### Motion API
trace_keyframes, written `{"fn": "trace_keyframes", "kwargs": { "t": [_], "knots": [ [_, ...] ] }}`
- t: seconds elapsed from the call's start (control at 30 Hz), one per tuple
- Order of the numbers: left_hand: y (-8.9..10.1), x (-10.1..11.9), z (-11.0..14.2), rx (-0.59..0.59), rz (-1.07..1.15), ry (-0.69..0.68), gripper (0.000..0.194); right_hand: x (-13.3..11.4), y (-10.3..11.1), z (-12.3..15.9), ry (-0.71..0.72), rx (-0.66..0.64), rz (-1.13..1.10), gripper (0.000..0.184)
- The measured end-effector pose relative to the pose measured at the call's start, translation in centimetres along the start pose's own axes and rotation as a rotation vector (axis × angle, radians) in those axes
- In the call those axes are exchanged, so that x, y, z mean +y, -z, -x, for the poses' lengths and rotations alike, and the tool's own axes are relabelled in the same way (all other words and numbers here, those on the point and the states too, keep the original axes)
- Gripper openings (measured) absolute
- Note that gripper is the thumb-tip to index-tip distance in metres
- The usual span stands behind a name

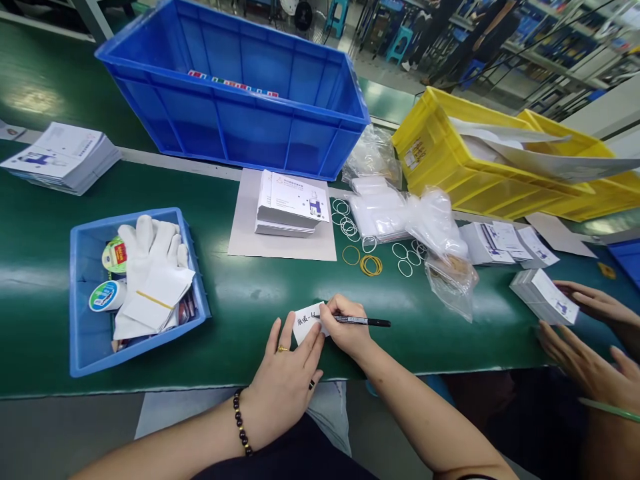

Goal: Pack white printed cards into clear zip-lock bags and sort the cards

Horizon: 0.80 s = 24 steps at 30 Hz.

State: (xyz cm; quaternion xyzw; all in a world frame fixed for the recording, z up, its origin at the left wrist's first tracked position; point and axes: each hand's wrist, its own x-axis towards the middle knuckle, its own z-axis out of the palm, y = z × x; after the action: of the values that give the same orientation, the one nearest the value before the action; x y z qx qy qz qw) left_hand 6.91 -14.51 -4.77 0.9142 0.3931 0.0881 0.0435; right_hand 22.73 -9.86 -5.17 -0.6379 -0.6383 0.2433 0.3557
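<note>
A small white paper slip [303,323] with black handwriting lies on the green tabletop in front of me. My left hand [290,370] rests on its lower edge, fingers stretched out and lying flat. Wrapped round a black pen [367,321], my right hand [349,327] has the tip on the slip beside the written characters. Beyond the slip, a stack of printed booklets [293,203] sits on a grey cardboard sheet [280,248]. White rubber bands [347,227] and yellow rubber bands [371,265] lie to the right of that stack.
A small blue bin [77,293] with white gloves and tape rolls stands left. Behind are a large blue crate [240,127] and a yellow crate [440,167]. Plastic bags [385,213] lie between. At right, a co-worker's hands [585,353] flank another booklet stack [543,300].
</note>
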Motion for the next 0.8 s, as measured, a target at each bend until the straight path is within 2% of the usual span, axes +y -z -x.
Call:
{"fn": "trace_keyframes", "kwargs": {
  "t": [0.23,0.43,0.8],
  "knots": [
    [0.00,0.00,0.02,-0.021,-0.001,0.001,0.049,-0.05,0.16,-0.06,-0.029,0.052,0.000,0.032],
    [0.06,-0.03,0.00,-0.021,-0.001,0.001,0.050,-0.04,0.25,-0.07,-0.016,0.012,0.016,0.032],
    [0.04,-0.04,0.07,-0.019,0.007,0.000,0.049,-0.08,0.41,-0.19,-0.038,0.050,-0.013,0.031]
  ]
}}
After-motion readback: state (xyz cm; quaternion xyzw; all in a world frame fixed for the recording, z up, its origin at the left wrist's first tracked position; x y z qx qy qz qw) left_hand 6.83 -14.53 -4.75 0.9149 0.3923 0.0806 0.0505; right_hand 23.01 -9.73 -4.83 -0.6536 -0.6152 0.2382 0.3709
